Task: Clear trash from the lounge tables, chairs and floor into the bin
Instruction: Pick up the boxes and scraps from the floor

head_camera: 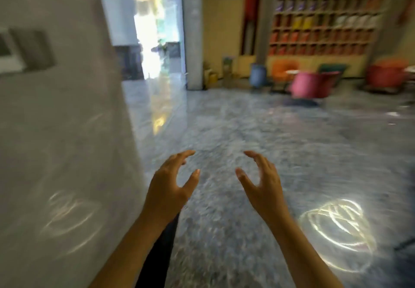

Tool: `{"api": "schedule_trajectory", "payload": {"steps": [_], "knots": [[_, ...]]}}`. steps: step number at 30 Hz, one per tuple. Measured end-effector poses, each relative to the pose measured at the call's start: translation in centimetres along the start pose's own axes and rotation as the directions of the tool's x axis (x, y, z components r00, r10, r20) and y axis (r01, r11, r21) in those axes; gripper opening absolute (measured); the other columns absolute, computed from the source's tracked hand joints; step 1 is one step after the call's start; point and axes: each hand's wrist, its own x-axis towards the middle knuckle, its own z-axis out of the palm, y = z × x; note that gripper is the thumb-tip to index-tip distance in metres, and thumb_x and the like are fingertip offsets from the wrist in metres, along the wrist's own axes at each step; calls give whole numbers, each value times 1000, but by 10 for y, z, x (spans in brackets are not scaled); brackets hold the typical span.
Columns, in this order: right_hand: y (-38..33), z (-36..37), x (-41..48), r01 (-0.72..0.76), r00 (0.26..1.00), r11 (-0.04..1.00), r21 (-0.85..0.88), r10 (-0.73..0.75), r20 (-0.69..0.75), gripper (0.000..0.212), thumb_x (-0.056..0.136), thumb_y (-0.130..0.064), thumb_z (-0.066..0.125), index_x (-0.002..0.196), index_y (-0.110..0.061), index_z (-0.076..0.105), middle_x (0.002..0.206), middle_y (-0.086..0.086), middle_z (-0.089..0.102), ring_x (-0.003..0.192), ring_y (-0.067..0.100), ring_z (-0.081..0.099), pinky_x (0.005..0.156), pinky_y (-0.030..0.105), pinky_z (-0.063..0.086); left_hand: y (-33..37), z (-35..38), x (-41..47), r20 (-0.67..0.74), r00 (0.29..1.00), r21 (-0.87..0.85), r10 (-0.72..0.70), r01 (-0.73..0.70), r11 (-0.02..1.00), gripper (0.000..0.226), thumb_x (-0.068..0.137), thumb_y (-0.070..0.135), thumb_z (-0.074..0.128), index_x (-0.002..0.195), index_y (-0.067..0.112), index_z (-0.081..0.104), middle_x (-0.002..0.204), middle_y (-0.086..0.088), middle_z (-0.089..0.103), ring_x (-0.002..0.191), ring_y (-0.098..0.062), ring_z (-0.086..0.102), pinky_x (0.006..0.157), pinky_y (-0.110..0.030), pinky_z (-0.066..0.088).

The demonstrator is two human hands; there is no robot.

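So the person's out on the open marble floor [247, 130], close beside a white wall [56, 108] on their left, and both hands are empty. Left hand [173, 180] and right hand [262, 180] are held out in front, wide, fingers spread and loosely curved, a gap between them, nothing in either.

The lounge bit is well off at the far side: a pink chair [312, 85], an orange chair [284, 69] and a red chair [386, 74] below the big shelf wall [325, 18]. There's a blue drum [257, 74] by the pillar that might be the bin, too blurry to swear to it.

Trash? I honestly can't spot any from here. That bright squiggle [336, 222] on the floor looks like reflected light, not litter. My guess is the chairs and tables over there haven't been cleared, so plenty is left.
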Motion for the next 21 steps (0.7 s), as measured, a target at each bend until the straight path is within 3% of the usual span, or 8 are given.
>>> {"api": "schedule_trajectory", "payload": {"steps": [5,9,12,21], "knots": [[46,-149,36,-76,954,987,-142,30,-299,36,82,-19,67,116,-10,59,119,5,60,113,25,53,97,33,36,97,107,75,102,971,-171,216,-196,965,37,78,33,55,113,22,59,108,5,60,92,-8,59,79,-24,47],[93,-254,44,-173,898,955,-240,53,-437,37,83,-16,67,118,-7,57,121,10,60,113,29,53,99,43,38,166,208,109,212,934,-303,287,-217,928,32,83,29,61,114,22,57,109,4,60,91,-14,61,79,-28,46],[123,-318,46,-229,874,930,-287,67,-481,37,84,-16,66,118,-5,56,122,13,59,115,30,52,99,45,38,202,272,128,242,910,-364,336,-236,901,31,86,18,63,116,18,58,111,0,62,93,-16,62,80,-32,50],[246,-442,51,-432,827,827,-358,206,-523,39,87,-28,61,122,-12,55,126,6,56,113,21,51,91,30,38,272,442,157,348,845,-536,407,-177,826,28,88,22,61,116,22,57,109,3,62,96,-10,60,83,-31,49]]}}
